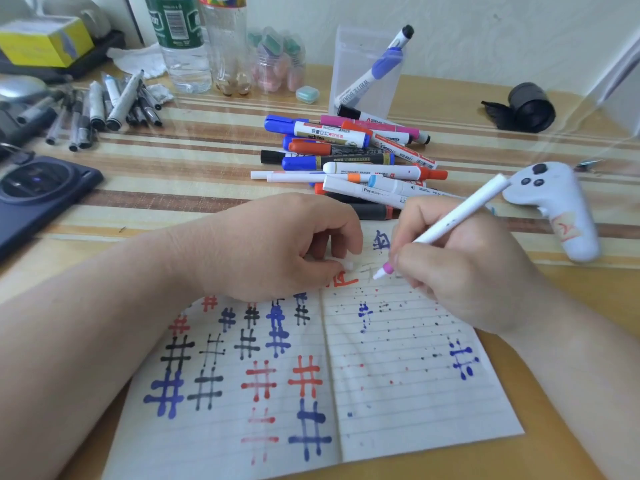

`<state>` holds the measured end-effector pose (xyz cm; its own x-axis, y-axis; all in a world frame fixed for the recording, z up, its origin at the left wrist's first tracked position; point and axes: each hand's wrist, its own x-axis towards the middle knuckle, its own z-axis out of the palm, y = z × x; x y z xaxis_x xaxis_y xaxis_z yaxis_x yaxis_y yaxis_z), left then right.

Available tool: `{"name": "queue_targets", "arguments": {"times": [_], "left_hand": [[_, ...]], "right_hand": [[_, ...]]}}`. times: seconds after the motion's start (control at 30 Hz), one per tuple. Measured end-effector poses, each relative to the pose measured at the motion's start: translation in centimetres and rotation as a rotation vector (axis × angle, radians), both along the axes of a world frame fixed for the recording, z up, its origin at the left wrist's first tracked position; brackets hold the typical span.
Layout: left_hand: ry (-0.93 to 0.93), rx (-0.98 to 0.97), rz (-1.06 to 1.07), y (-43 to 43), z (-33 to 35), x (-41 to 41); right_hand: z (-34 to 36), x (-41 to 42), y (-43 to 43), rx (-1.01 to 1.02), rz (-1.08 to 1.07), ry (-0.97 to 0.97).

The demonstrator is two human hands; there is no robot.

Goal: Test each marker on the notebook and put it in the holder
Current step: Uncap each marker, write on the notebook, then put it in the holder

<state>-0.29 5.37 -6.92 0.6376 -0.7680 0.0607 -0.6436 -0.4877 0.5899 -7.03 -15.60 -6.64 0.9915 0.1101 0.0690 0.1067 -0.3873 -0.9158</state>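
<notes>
An open lined notebook (398,375) lies in front of me, covered with red, blue and black hash marks. My right hand (460,268) grips a slim white marker (460,216) with its pink-collared tip touching the top of the right page. My left hand (277,247) rests on the notebook's upper left page and pinches a small white cap (346,264). Behind the notebook lies a pile of markers (349,157). A clear plastic holder (367,71) stands further back with one blue whiteboard marker (375,69) leaning in it.
A white controller (554,206) lies right of the pile. A dark phone (38,195) and a heap of grey pens (100,105) sit at the left. Bottles (187,46), a small jar (277,60), a yellow box (41,39) and a black roll (530,107) line the back.
</notes>
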Motion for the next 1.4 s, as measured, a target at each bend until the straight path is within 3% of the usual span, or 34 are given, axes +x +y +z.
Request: {"name": "queue_targets", "arguments": {"times": [0.3,0.53,1.4], "left_hand": [[-0.101,-0.134,0.112,0.06,-0.04,0.08],[-0.062,-0.230,0.074,0.09,-0.05,0.04],[-0.059,-0.269,0.053,-0.22,0.06,-0.53]], "right_hand": [[-0.50,0.47,-0.13,0.294,0.018,-0.041],[-0.36,0.42,-0.20,0.451,0.016,-0.112],[-0.32,0.08,-0.22,0.285,0.020,-0.190]]}}
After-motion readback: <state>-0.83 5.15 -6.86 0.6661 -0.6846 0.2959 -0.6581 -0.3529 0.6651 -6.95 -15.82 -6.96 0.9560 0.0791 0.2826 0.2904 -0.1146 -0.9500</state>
